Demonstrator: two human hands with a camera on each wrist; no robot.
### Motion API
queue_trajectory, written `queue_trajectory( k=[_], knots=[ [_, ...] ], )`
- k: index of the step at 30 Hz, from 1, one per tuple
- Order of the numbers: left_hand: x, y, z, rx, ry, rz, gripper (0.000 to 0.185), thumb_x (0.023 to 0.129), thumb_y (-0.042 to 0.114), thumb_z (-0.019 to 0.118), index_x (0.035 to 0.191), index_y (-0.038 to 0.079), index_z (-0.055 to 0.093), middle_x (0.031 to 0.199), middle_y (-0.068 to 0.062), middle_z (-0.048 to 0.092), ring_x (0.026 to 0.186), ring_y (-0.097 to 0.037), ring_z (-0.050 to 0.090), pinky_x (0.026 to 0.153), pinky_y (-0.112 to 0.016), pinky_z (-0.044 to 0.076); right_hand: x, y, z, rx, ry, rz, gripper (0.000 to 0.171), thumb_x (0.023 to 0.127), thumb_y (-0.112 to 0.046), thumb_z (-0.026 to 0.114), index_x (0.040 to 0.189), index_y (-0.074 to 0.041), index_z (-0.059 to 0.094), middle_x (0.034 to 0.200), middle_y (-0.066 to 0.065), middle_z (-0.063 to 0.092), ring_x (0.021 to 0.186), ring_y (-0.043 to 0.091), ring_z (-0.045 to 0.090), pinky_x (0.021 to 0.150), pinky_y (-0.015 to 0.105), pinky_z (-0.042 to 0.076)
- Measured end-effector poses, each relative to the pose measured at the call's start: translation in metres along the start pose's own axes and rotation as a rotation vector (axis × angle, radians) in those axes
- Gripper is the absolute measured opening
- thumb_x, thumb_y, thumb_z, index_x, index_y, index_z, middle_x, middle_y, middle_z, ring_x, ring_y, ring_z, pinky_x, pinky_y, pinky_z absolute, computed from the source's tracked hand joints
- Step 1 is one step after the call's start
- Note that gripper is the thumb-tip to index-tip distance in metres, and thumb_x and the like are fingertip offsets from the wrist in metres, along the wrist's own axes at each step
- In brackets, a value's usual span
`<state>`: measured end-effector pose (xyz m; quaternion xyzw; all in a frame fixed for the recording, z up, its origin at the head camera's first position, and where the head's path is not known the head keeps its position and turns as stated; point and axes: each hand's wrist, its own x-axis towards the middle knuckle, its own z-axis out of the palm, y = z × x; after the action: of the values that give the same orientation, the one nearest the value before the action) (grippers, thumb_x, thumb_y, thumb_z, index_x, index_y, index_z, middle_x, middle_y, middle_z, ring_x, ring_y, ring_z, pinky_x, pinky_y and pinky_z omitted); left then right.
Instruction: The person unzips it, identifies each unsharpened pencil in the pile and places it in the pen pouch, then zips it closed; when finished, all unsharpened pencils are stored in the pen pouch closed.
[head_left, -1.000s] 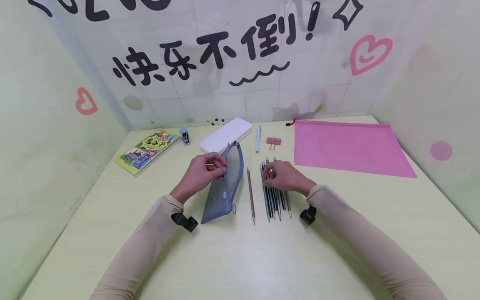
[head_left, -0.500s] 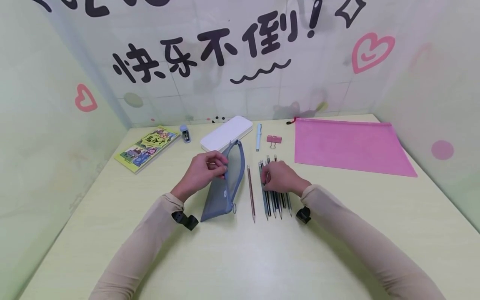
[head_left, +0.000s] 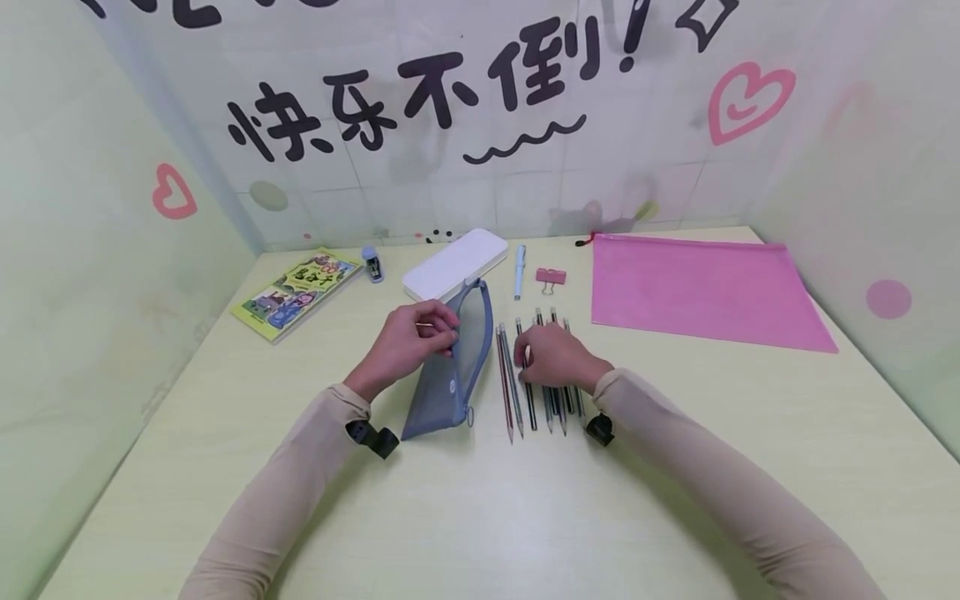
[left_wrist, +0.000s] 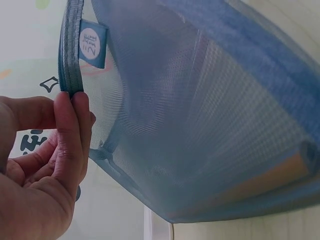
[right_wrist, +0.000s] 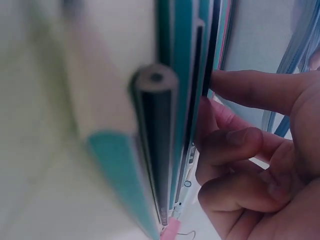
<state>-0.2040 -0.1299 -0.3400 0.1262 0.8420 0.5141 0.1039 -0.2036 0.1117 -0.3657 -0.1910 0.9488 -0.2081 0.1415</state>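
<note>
My left hand pinches the zipped edge of a blue mesh zipper pouch, which stands tilted with its mouth spread apart. The left wrist view shows thumb and fingers on that edge, just below a small label. A dark pencil is between the thumb and index finger of my right hand. Left of it lie a reddish pencil and a blue-green pencil, side by side. Several more pencils lie under and beside the right hand, partly hidden by it.
Behind the pouch is a white case. A light blue pen and a pink binder clip lie near the back. A pink zipper bag lies at right; a comic-style book and a small sharpener at left.
A blue-green pencil has moved left from the bunch to beside the reddish one. My right hand has shifted slightly left, with a dark pencil now apart from the bunch. The left hand stays on the pouch.
</note>
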Motion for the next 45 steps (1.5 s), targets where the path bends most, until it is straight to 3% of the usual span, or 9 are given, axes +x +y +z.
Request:
queue_trajectory(
  k=[6, 14, 20, 28, 37, 45],
  knots=[
    [0.001, 0.001, 0.0, 0.006, 0.004, 0.002, 0.023, 0.093, 0.004, 0.065, 0.115, -0.004, 0.063, 0.099, -0.016, 0.07, 0.076, -0.014, 0.071, 0.085, -0.048, 0.063, 0.002, -0.008, 0.001, -0.037, 0.018, 0.013, 0.009, 0.078, -0.008, 0.074, 0.085, -0.012, 0.07, 0.081, 0.003, 0.068, 0.066, 0.016, 0.057, 0.059, 0.024, 0.045],
    [0.001, 0.003, -0.002, 0.03, 0.001, 0.016, 0.021, 0.093, 0.006, 0.066, 0.113, -0.002, 0.064, 0.099, -0.016, 0.071, 0.075, -0.014, 0.071, 0.083, -0.046, 0.064, 0.004, -0.013, 0.001, 0.009, 0.022, 0.024, 0.012, 0.074, -0.006, 0.073, 0.077, -0.015, 0.067, 0.076, 0.0, 0.063, 0.064, 0.015, 0.054, 0.056, 0.023, 0.041],
    [0.0, 0.002, -0.001, 0.017, -0.006, 0.031, 0.021, 0.093, 0.006, 0.065, 0.112, -0.004, 0.064, 0.097, -0.016, 0.071, 0.074, -0.014, 0.071, 0.08, -0.045, 0.064, 0.003, -0.008, -0.006, 0.162, 0.027, 0.026, 0.012, 0.075, -0.007, 0.073, 0.085, -0.013, 0.069, 0.069, -0.001, 0.059, 0.055, 0.012, 0.048, 0.052, 0.023, 0.04],
    [0.0, -0.003, 0.005, 0.002, -0.002, 0.04, 0.022, 0.092, 0.004, 0.065, 0.112, -0.004, 0.064, 0.095, -0.017, 0.071, 0.073, -0.014, 0.07, 0.076, -0.037, 0.065, 0.005, -0.012, -0.023, 0.467, 0.111, 0.01, 0.022, 0.082, -0.011, 0.072, 0.103, -0.011, 0.069, 0.075, 0.008, 0.073, 0.06, 0.016, 0.058, 0.053, 0.025, 0.042],
    [-0.001, 0.001, 0.008, 0.009, 0.001, 0.066, 0.019, 0.092, 0.004, 0.066, 0.11, -0.002, 0.065, 0.094, -0.016, 0.071, 0.071, -0.013, 0.07, 0.074, -0.035, 0.064, 0.011, -0.022, -0.02, 0.57, 0.216, 0.017, 0.024, 0.085, -0.015, 0.072, 0.108, -0.011, 0.066, 0.08, 0.012, 0.074, 0.058, 0.015, 0.053, 0.051, 0.024, 0.039],
    [0.0, -0.001, 0.01, 0.021, 0.015, 0.09, 0.015, 0.092, 0.004, 0.065, 0.106, 0.001, 0.065, 0.094, -0.017, 0.071, 0.072, -0.014, 0.071, 0.076, -0.04, 0.065, 0.019, -0.037, -0.006, 0.647, 0.29, 0.036, 0.024, 0.087, -0.015, 0.072, 0.11, -0.011, 0.067, 0.087, 0.01, 0.075, 0.075, 0.024, 0.067, 0.061, 0.024, 0.047]
  ],
)
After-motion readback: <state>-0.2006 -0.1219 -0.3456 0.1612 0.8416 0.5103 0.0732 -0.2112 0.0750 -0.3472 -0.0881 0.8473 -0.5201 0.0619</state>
